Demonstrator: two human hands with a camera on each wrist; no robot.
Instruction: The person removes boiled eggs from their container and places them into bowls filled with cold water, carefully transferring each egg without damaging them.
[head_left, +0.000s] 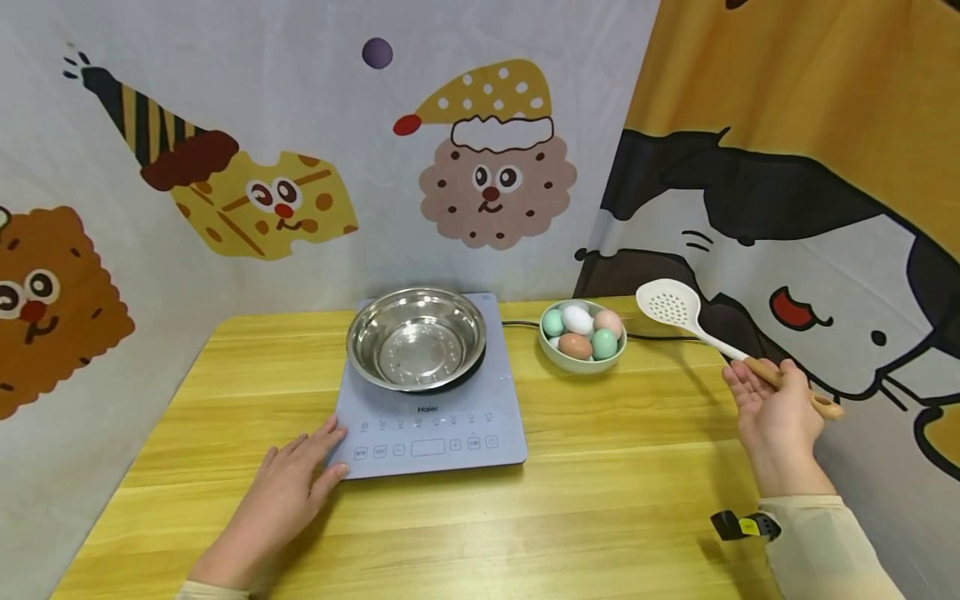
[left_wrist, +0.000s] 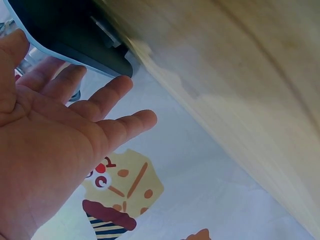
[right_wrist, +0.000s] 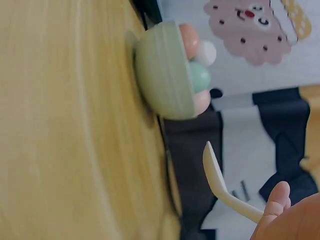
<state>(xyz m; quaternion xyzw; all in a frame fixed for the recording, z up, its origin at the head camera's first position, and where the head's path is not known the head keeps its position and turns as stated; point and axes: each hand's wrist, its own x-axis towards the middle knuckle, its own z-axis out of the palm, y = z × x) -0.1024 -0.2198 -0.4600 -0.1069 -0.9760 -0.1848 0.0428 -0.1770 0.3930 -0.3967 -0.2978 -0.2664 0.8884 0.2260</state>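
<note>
In the head view my right hand [head_left: 780, 412] is raised above the table's right side, palm up. It holds a white slotted spoon [head_left: 671, 304] by its wooden handle, the thumb lying against the handle. The perforated bowl points up and left; in the right wrist view the spoon [right_wrist: 214, 175] shows side-on. My left hand [head_left: 288, 479] rests at the front left corner of a grey induction cooktop [head_left: 480, 417], fingers extended along its edge. A shiny steel basin [head_left: 416, 342] stands on the cooktop. Right of it, a pale green bowl [head_left: 577, 363] holds several eggs [head_left: 576, 346].
The wooden table [head_left: 600, 508] meets a fabric backdrop [head_left: 300, 283] with cartoon figures at the back and sides. A black cable [head_left: 663, 337] runs behind the bowl along the table's rear. A dark wristband [head_left: 742, 525] is at my right wrist.
</note>
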